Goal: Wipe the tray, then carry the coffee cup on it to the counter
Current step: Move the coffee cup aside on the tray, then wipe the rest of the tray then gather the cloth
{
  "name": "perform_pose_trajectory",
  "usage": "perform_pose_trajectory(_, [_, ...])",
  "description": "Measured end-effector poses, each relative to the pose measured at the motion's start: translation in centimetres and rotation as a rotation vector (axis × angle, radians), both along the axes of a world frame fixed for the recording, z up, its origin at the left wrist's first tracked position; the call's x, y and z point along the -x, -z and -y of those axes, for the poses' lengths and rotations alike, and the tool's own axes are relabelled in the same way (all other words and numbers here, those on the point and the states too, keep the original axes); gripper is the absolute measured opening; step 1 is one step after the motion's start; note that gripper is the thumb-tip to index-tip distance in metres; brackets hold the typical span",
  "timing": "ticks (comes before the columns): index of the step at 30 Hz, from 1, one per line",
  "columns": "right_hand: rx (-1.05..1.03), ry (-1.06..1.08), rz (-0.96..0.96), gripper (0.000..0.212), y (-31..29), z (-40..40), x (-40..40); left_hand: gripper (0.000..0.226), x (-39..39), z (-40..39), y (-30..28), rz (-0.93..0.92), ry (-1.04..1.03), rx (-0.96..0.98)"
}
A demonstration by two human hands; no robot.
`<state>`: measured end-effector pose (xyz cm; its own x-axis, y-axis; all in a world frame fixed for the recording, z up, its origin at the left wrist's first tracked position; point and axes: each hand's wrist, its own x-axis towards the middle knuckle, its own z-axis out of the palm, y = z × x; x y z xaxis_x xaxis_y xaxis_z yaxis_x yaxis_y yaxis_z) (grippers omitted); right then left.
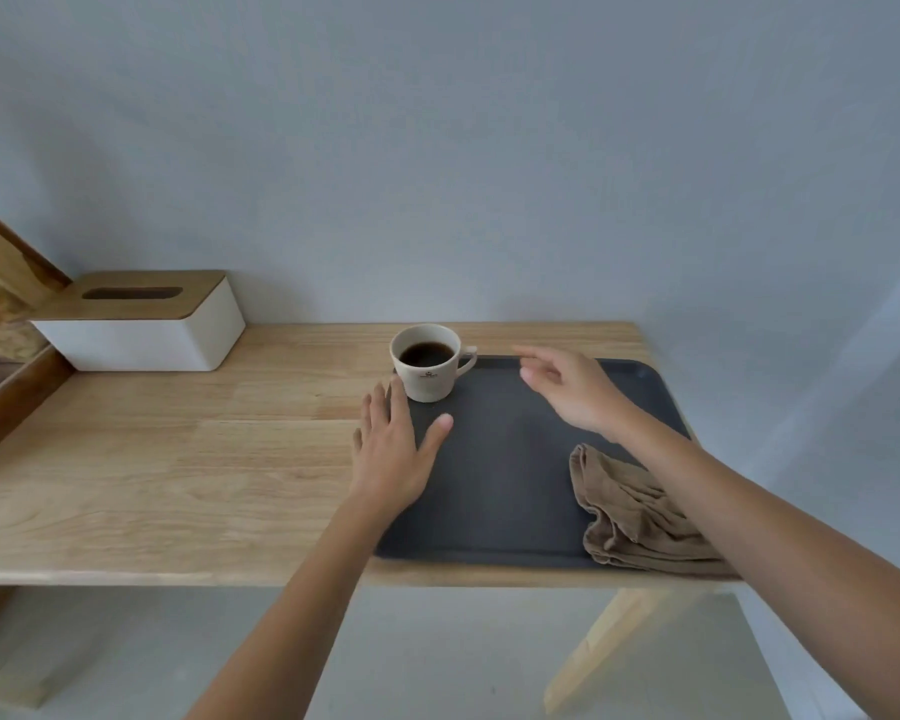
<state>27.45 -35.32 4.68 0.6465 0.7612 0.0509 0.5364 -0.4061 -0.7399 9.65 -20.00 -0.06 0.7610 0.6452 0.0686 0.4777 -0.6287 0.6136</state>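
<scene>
A dark grey tray (505, 475) lies on the right part of a wooden table. At its far left corner stands a cream cup (428, 365) holding black coffee, handle pointing right. A crumpled beige cloth (632, 514) rests on the tray's near right corner, partly under my right forearm. My left hand (393, 449) lies flat with spread fingers on the tray's left edge, just in front of the cup. My right hand (572, 389) hovers over the tray's far side, right of the cup, fingers loosely apart and empty.
The light wooden table (178, 459) stands against a grey wall. A white tissue box with a wooden lid (141, 324) sits at the back left. A wood-framed shelf with a jar (1, 314) borders the left edge. A table leg (609, 646) shows below.
</scene>
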Motion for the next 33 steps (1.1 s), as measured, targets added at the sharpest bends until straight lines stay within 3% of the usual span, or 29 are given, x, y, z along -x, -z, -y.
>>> perform_pose_trajectory(5, [0.02,-0.006,0.178,0.033,1.5,10.1,1.4,0.083,3.4,6.8,2.2,-0.209,-0.05,-0.189])
perform_pose_trajectory(8, [0.22,-0.144,0.173,0.051,3.5,13.4,2.6,0.086,3.5,7.7,2.7,-0.316,-0.062,-0.259])
perform_pose_trajectory(11, [0.436,-0.235,0.366,0.057,5.2,13.9,3.4,0.085,3.2,7.3,3.2,-0.38,-0.045,-0.31])
perform_pose_trajectory(17, [0.449,-0.227,0.498,0.067,6.3,11.0,3.6,0.077,3.1,6.8,4.1,-0.399,-0.02,-0.319])
perform_pose_trajectory(23, [0.42,-0.225,0.52,0.073,6.9,3.2,1.3,0.073,3.2,6.7,4.3,-0.37,-0.007,-0.321])
perform_pose_trajectory(28, [0.413,-0.238,0.564,0.071,6.6,-3.6,-2.1,0.072,3.5,6.7,4.1,-0.366,0.001,-0.328])
perform_pose_trajectory(33, [0.4,-0.214,0.561,0.066,6.6,-4.4,-2.6,0.074,3.4,6.8,3.8,-0.364,-0.01,-0.314])
